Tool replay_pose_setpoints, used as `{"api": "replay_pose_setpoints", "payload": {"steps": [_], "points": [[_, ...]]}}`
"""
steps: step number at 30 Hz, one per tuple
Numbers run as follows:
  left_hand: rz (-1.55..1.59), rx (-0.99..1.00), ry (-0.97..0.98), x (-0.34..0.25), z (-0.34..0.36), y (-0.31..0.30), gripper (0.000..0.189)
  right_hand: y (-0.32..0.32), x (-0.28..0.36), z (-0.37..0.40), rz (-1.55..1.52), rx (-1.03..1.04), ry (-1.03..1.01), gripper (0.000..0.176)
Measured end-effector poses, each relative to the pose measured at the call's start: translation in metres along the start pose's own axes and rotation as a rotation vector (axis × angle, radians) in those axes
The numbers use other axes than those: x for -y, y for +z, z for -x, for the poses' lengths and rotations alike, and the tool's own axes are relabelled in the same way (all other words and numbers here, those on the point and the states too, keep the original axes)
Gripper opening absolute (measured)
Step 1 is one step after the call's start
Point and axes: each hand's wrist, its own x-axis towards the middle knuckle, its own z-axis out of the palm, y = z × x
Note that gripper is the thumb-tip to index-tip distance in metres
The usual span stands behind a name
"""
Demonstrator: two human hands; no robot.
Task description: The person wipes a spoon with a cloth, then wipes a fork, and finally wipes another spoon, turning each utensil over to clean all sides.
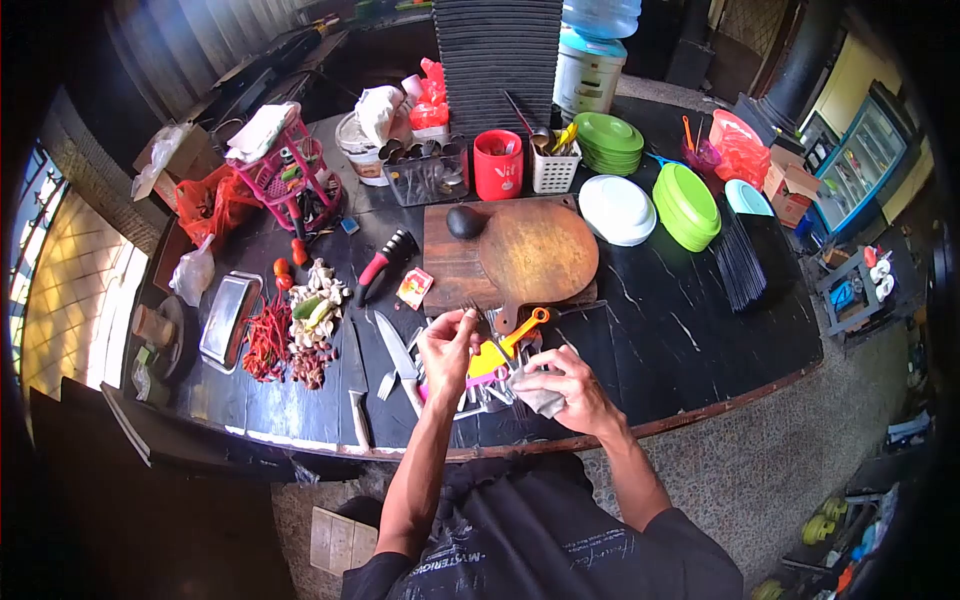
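My left hand [449, 352] is closed in a pinch on a thin metal utensil, seemingly a fork [472, 308], its tined end showing above my fingers. Grey cloth [540, 393] is bunched in my closed right hand [570, 385], just to the right. Below and between both hands lies a pile of metal cutlery [490, 396], partly hidden. A yellow-orange slotted utensil [518, 335] rests across it. Left of the pile are a broad knife [396, 345], a fork [387, 384] and a long knife [357, 390].
Behind my hands lies a wooden cutting board [540, 250] with a dark stone [464, 222]. Chillies [266, 340], garlic [318, 290] and a metal tray [230, 322] are left. A red container [498, 165] stands at the back; green plates [687, 207] are right.
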Motion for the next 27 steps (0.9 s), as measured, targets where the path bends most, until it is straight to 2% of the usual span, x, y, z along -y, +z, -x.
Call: {"api": "replay_pose_setpoints", "payload": {"steps": [3, 5, 7, 9, 10, 11, 13, 15, 17, 19, 20, 21, 24, 26, 27], "points": [[0.013, -0.006, 0.004, -0.003, -0.004, -0.006, 0.013, -0.005, -0.004, 0.008, -0.046, 0.006, 0.003, 0.041], [0.047, -0.031, 0.085, -0.007, -0.005, -0.010, 0.012, -0.006, -0.015, 0.016, -0.117, 0.035, 0.055, 0.039], [0.108, -0.022, 0.110, -0.015, -0.008, -0.015, 0.014, -0.004, -0.027, 0.023, -0.261, -0.006, 0.146, 0.028], [0.069, 0.049, 0.098, -0.026, -0.005, -0.017, 0.014, 0.010, -0.052, 0.030, -0.409, -0.172, 0.215, 0.028], [0.010, 0.106, 0.106, -0.023, -0.004, -0.018, 0.014, 0.022, -0.056, 0.027, -0.804, -0.316, 0.431, 0.031], [-0.049, 0.162, 0.113, -0.019, -0.002, -0.019, 0.014, 0.026, -0.064, 0.023, -0.870, -0.349, 0.386, 0.031], [-0.047, 0.234, 0.108, -0.020, 0.009, -0.004, 0.011, 0.031, -0.054, 0.003, -0.827, -0.402, 0.452, 0.030], [-0.074, 0.250, 0.086, -0.006, 0.014, 0.003, 0.008, 0.036, -0.036, -0.019, -0.895, -0.430, 0.412, 0.032], [-0.095, 0.216, 0.174, 0.002, 0.020, 0.012, 0.004, 0.047, -0.024, -0.035, -0.964, -0.397, 0.479, 0.029], [-0.035, 0.123, 0.191, 0.003, 0.023, 0.016, 0.003, 0.060, -0.021, -0.040, -0.854, -0.359, 0.444, 0.026], [-0.081, 0.090, 0.295, 0.008, 0.021, 0.014, 0.005, 0.073, -0.030, -0.038, -0.723, -0.381, 0.409, 0.025], [-0.105, 0.079, 0.328, 0.006, 0.020, 0.011, 0.005, 0.070, -0.020, -0.041, -0.722, -0.358, 0.428, 0.026], [-0.032, 0.020, 0.320, 0.001, 0.020, 0.011, 0.006, 0.075, -0.017, -0.033, -0.643, -0.283, 0.496, 0.027], [0.018, -0.005, 0.209, -0.008, 0.017, 0.012, 0.007, 0.080, -0.019, -0.026, -0.630, -0.238, 0.482, 0.028], [0.018, -0.006, 0.213, -0.006, 0.013, 0.010, 0.007, 0.082, -0.019, -0.024, -0.622, -0.240, 0.467, 0.028]]}}
